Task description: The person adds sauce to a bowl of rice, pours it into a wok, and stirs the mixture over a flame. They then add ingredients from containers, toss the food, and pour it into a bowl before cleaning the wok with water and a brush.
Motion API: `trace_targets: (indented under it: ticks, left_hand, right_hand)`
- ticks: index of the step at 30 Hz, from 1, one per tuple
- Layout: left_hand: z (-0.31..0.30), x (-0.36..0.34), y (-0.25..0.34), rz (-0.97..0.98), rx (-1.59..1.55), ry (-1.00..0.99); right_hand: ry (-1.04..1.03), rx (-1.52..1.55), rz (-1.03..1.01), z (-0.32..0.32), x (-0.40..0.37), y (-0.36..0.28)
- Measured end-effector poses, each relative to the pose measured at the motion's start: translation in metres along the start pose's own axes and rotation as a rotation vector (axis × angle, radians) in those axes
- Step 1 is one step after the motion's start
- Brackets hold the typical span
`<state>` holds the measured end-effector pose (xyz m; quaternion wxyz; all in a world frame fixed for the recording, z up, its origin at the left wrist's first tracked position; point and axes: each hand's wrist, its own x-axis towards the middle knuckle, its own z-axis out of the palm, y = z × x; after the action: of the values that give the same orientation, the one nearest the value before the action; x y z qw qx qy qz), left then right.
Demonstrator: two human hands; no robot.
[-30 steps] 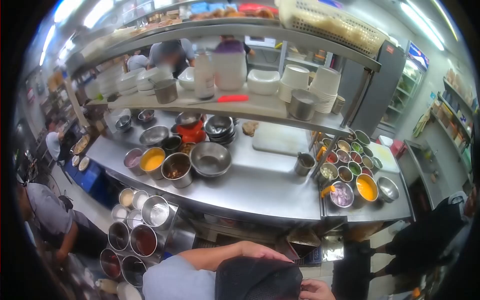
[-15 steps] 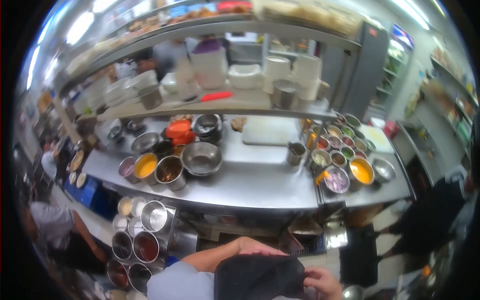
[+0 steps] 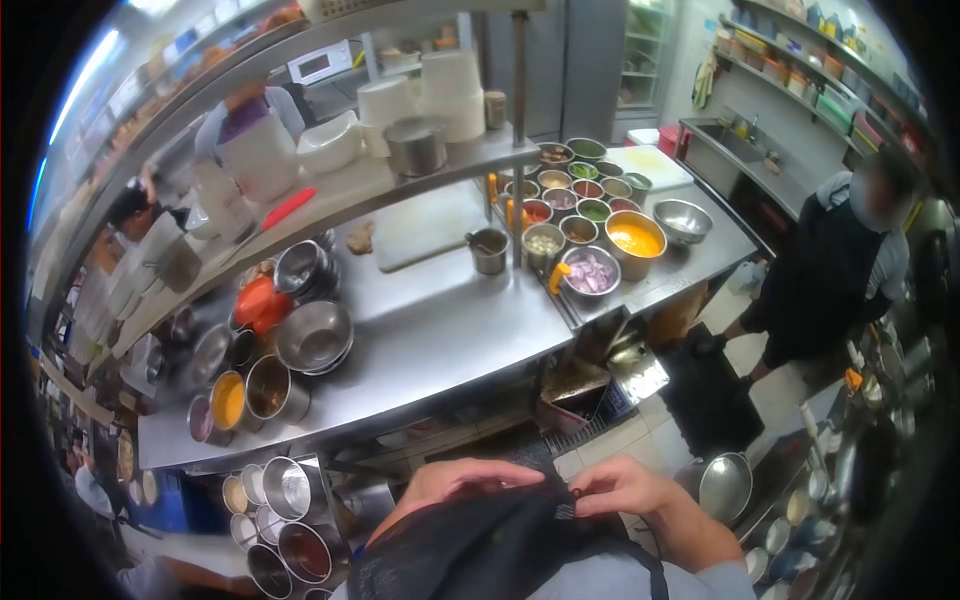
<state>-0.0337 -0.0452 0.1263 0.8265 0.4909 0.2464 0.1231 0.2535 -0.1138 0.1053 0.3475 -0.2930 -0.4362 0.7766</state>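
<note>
At the bottom centre, my left hand (image 3: pixel 470 480) lies over the top of a black cloth (image 3: pixel 460 545) at my chest, its fingers bent and resting along the fabric. Just to its right, my right hand (image 3: pixel 620 490) pinches the edge of the same cloth, where a small patterned patch shows. A thin dark cord hangs below my right hand. Beyond both hands is the front edge of a steel counter (image 3: pixel 440 350).
Metal bowls (image 3: pixel 315 335), containers of cut ingredients (image 3: pixel 590 272) and a cutting board (image 3: pixel 430 225) stand on the counter. A shelf (image 3: pixel 350 190) runs above it. One person (image 3: pixel 830 260) stands at the right. Pots (image 3: pixel 305 552) are at lower left.
The view has swung to the right. My right hand has come up to the cloth's top edge, nearer my left hand, and the cloth has shifted left and bunched up.
</note>
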Motion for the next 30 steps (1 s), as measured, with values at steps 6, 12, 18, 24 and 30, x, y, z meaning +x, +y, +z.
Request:
trace_targets:
  ticks: [6,12,18,24,30]
  left_hand:
    - [-0.068,0.025,-0.01,0.77,0.3,-0.74]
    - [-0.075,0.016,-0.042,0.825,0.286,-0.66]
    - [-0.082,-0.011,-0.04,0.791,0.298,-0.569]
    - [-0.088,-0.028,-0.052,0.606,0.15,-0.432]
    - [-0.113,-0.027,-0.075,0.671,-0.379,-0.374]
  right_hand:
    - [-0.164,-0.473,-0.2,0.015,0.04,-0.022]
    - [-0.011,-0.795,-0.126,0.009,0.023,-0.017]
    - [0.007,-0.792,-0.11,0.021,0.029,-0.022]
    - [0.086,-0.733,0.04,0.006,0.033,-0.009]
    - [0.257,-0.725,0.157,-0.029,0.049,0.022]
